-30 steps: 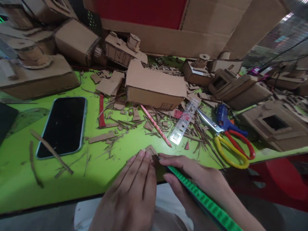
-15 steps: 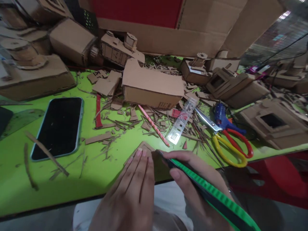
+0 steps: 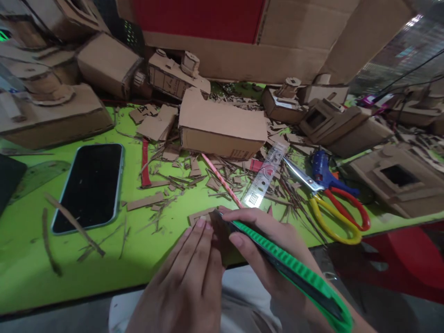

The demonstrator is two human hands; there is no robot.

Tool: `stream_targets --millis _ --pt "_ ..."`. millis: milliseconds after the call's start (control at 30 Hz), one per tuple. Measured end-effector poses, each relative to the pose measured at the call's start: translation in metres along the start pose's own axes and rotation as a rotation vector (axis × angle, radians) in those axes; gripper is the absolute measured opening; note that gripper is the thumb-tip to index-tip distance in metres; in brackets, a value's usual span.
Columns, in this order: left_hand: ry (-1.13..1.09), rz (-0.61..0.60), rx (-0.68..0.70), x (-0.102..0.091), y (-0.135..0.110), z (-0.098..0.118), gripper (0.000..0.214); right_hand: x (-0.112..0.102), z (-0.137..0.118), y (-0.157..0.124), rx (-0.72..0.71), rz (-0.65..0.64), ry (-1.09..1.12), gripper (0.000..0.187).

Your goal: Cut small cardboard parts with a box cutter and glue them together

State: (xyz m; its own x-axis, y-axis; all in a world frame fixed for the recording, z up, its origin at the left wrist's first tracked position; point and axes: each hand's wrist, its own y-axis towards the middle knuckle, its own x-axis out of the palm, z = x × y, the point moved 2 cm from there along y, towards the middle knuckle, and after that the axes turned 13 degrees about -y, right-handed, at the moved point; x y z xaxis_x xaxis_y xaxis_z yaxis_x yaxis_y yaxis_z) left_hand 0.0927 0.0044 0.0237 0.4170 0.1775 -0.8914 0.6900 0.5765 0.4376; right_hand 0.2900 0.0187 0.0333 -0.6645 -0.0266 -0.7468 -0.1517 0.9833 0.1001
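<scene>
My left hand (image 3: 183,273) lies flat with its fingertips pressing on a small piece of brown corrugated cardboard (image 3: 199,215), part of which is hidden under my fingers. My right hand (image 3: 267,243) grips a green utility knife (image 3: 287,261), its tip at the cardboard beside my left fingertips. The blade's edge is hidden by my hands. The knife's body runs down to the lower right, past my wrist.
A green table (image 3: 104,273) is strewn with cardboard scraps. On it lie a black smartphone (image 3: 88,187), a steel ruler (image 3: 265,175), a pink pencil (image 3: 222,181), yellow-and-red scissors (image 3: 335,215), a blue glue gun (image 3: 322,169), and several cardboard models behind.
The cardboard piece has turned and shifted slightly under my left hand. My right hand and the knife have moved up and to the left, further over the table.
</scene>
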Motion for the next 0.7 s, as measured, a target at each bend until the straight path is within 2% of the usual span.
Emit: stream_targets --millis 167,367,567,700 --pt "0.013 0.003 0.034 -0.001 -0.006 0.003 0.046 0.004 -0.006 -0.003 -0.024 0.07 -0.122 0.017" --pt "-0.009 0.067 0.026 -0.008 0.001 0.003 0.049 0.014 -0.021 -0.009 -0.058 0.186 -0.129 0.02" --pt "0.006 0.055 0.02 -0.002 0.003 0.005 0.05 0.006 -0.021 -0.027 -0.073 0.056 -0.194 0.032" --pt "0.025 0.034 0.026 -0.003 0.007 0.006 0.053 0.001 -0.017 -0.038 -0.092 0.054 -0.238 0.032"
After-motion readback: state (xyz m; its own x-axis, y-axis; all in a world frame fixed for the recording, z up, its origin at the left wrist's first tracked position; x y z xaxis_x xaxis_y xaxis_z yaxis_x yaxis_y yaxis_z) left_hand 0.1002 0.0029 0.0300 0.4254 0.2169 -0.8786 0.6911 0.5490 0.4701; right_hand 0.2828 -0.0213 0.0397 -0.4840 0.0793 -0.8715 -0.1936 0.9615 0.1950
